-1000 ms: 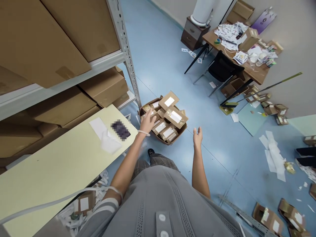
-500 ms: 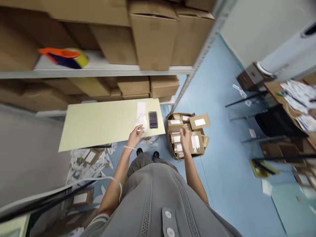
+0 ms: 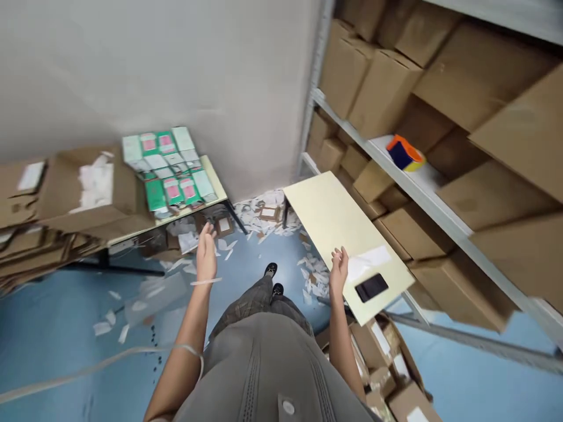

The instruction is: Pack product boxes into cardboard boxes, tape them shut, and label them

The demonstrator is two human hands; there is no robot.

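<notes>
My left hand (image 3: 206,255) hangs in the air over the blue floor, fingers loosely apart, holding nothing. My right hand (image 3: 338,271) is raised beside the near edge of the pale yellow table (image 3: 334,217), fingers open and empty. A black phone (image 3: 372,287) and a white sheet (image 3: 368,261) lie on that table just right of my right hand. A second table (image 3: 215,187) at the left carries stacked green and white packets (image 3: 169,170) and brown cardboard boxes (image 3: 88,187).
Metal shelving (image 3: 422,193) full of cardboard boxes runs along the right, with an orange and yellow tape dispenser (image 3: 404,153) on it. Paper scraps (image 3: 264,214) litter the floor by the wall. A carton of small boxes (image 3: 387,363) sits at my lower right.
My view has swung left, from the floor carton and shelving toward the wall corner and the second table. Both hands have come away from the carton and the phone and stay empty.
</notes>
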